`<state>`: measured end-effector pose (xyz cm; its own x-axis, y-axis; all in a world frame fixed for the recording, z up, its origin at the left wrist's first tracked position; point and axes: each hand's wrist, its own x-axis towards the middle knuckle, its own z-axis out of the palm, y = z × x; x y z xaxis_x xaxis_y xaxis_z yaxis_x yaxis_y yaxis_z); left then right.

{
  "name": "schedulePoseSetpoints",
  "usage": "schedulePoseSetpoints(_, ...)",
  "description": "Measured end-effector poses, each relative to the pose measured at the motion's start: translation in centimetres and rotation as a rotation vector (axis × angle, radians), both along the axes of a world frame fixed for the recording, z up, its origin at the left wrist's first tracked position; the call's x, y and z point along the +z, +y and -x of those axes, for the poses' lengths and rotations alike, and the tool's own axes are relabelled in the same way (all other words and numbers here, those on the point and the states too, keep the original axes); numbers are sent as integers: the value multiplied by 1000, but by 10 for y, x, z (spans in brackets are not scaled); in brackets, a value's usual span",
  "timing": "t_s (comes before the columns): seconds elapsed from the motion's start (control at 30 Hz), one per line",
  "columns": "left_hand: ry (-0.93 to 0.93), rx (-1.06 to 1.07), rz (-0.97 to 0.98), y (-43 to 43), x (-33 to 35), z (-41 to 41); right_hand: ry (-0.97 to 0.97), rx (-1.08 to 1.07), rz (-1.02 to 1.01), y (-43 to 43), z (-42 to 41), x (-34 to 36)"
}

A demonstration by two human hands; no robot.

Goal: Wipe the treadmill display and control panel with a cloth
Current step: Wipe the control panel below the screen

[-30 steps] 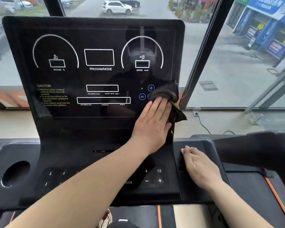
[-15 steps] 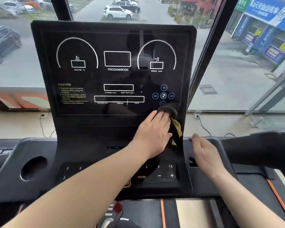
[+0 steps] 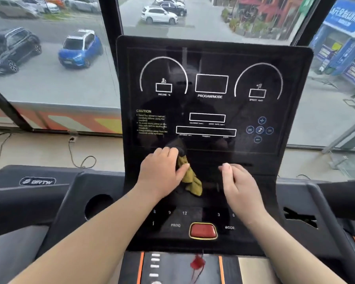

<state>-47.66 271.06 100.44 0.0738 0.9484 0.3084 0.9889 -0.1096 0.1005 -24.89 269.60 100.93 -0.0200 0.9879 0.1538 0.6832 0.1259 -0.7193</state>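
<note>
The cloth (image 3: 190, 179) has slid left along the display's (image 3: 211, 105) near edge, so the panel (image 3: 205, 203) is likely next. The left hand (image 3: 162, 173) curls round it. The right hand (image 3: 238, 185) hovers loose and empty.

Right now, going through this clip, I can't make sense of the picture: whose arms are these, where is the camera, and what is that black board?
The camera sits on a person's head and looks forward and down, so the two bare arms are the wearer's own. The black board is a treadmill display, dark, with printed gauges. Below it lies the control panel with number keys and a red button. The left hand grips a yellow-green cloth against the display's lower edge. The right hand is loosely curled in front of the console and holds nothing.
</note>
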Motion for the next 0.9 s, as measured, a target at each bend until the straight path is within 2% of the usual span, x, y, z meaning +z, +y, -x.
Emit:
schedulePoseSetpoints(0.17, -7, 55, 83, -13, -10, 65, 39, -3, 25, -13, 45, -14)
schedulePoseSetpoints(0.3, 88, -19, 253, -55, -38, 64, 0, -8, 47, -28, 56, -26)
schedulePoseSetpoints(0.43, -107, -178, 320, -90, -55, 53, -7, -33, 85, -47, 51, -35)
schedulePoseSetpoints(0.5, -180, -109, 312, -89, -49, 50, -38, -36, 91, -57, 43, -39)
schedulePoseSetpoints(0.57, -127, 8, 343, -92, -46, 36, -90, -44, 101, -67, 34, -44)
schedulePoseSetpoints(0.63, -6, 38, 460, -101, -53, 6, -134, -73, 109, -74, 22, -48)
schedulePoseSetpoints(0.73, -3, -10, 594, -108, -63, -39, -150, -111, 102, -80, 0, -53)
schedulePoseSetpoints(0.9, 15, -128, 667, -100, -57, -105, -97, -183, 134, -83, -46, -58)
